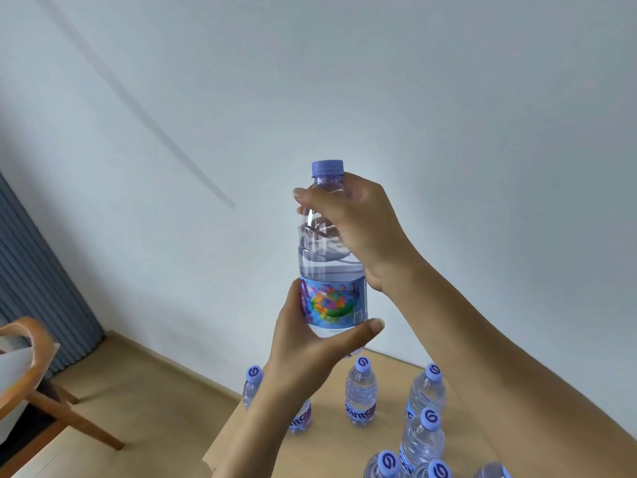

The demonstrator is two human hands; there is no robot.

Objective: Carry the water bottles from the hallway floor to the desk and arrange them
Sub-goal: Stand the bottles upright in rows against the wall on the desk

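The bottle (331, 257) is held upright above the tabletop (331, 446), gripped at the shoulder by the right hand (358, 232) and near the base by the left hand (310, 336), and is best lowered straight into a gap between the standing bottles (360, 395).

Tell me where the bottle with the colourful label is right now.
In the head view, the bottle is held upright in mid-air at centre frame, the right hand gripping its shoulder, the left hand its base, above the desk.
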